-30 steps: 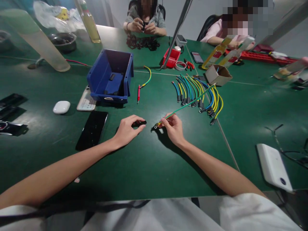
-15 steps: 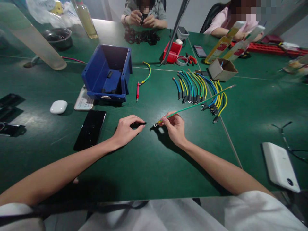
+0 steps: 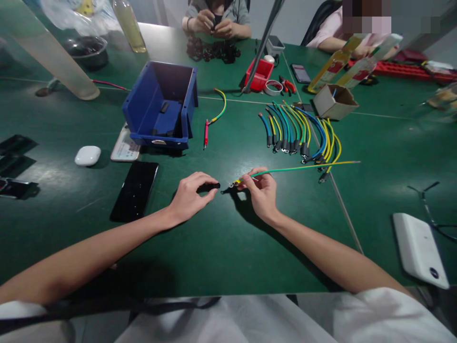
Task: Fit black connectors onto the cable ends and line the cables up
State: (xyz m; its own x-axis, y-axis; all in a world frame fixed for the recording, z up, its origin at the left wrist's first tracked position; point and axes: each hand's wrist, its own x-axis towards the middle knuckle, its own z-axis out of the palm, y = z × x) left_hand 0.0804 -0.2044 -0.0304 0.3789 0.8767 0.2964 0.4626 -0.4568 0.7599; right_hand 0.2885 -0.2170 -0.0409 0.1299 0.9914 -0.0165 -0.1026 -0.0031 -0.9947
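Between the thumb and fingers of my left hand (image 3: 193,195) is a short black sleeve (image 3: 214,186), its end pointing right. My right hand (image 3: 263,194) pinches a green-yellow wire (image 3: 296,168) close to its ring terminal (image 3: 232,185), which faces the sleeve across a small gap. The wire's other end reaches out to the right. Beyond that hand lies a row of blue, green and yellow wires (image 3: 291,128), with black sleeves and ring terminals on their near ends. A single wire (image 3: 224,107) with a red piece lies further left.
A blue bin (image 3: 157,105) holding black pieces stands at the back left. A black phone (image 3: 134,190) and a white case (image 3: 87,156) lie left, a white device (image 3: 419,247) right. A small carton (image 3: 335,102), red box (image 3: 259,76) and bottles are behind. Two people sit opposite.
The wire's free end has swung nearer to me and to the right. The sleeve shows more at my left fingertips. Both hands stay almost in place while the whole view shifts slightly.
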